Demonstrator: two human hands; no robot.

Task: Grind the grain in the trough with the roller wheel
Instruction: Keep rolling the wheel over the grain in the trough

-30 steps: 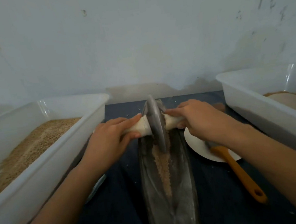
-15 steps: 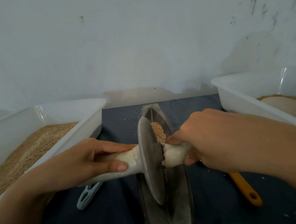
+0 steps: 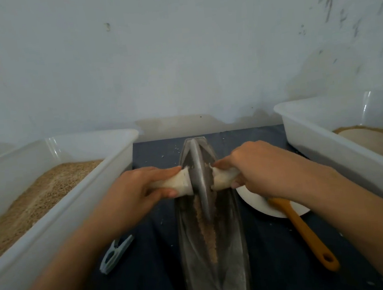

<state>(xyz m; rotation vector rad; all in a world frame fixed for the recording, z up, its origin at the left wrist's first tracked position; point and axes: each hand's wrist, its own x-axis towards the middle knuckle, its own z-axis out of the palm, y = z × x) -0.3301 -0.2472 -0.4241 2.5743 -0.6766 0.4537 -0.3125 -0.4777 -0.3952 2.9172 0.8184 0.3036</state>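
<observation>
Grain (image 3: 206,230): a thin tan line along the groove of the trough (image 3: 232,254), mostly on the near side of the wheel; coarse bits still show, so I'd judge the grinding unfinished.
Roller wheel (image 3: 200,179): standing upright in the far half of the trough; half a second ago it was drawn close to the person, so it has just rolled forward again over the grain.
Meaning: one more pass made; the stroke looks near its far end, and a pull back likely comes next.
Left hand (image 3: 139,193): curled round the pale handle (image 3: 178,184) left of the wheel.
Right hand (image 3: 252,169): wrapped round the handle's other end.
Table (image 3: 152,278): dark cloth under the trough, specks scattered on it.
Left tub (image 3: 74,204): white, holding whole grain.
Right tub (image 3: 323,152): white, holding a finer, paler heap.
Plate (image 3: 255,202): just right of the trough, an orange-handled brush (image 3: 306,232) resting on it.
Peg (image 3: 115,254): grey, lying left of the trough.
</observation>
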